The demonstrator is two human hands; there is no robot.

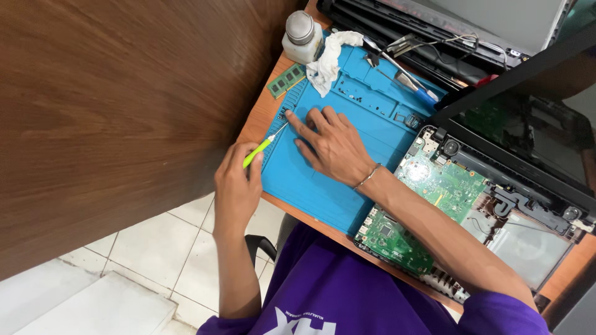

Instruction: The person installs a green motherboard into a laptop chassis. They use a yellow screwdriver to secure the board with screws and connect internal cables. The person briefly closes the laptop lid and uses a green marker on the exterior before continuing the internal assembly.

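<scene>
both hands work a tiny screw: left hand [238,186] grips a green-handled screwdriver [261,149], right hand [329,146] spread flat on the blue repair mat [347,186]; next comes careful picking.

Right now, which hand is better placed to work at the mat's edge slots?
Left, probably. The left hand holds the green screwdriver, tip at the edge slots of the blue mat. The right hand lies flat on the mat, fingertips beside the tip, holding nothing.

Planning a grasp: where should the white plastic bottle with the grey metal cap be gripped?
Grip the white plastic bottle around its squat body, below the grey metal cap, coming from its open left side; the crumpled white cloth crowds its right.
</scene>
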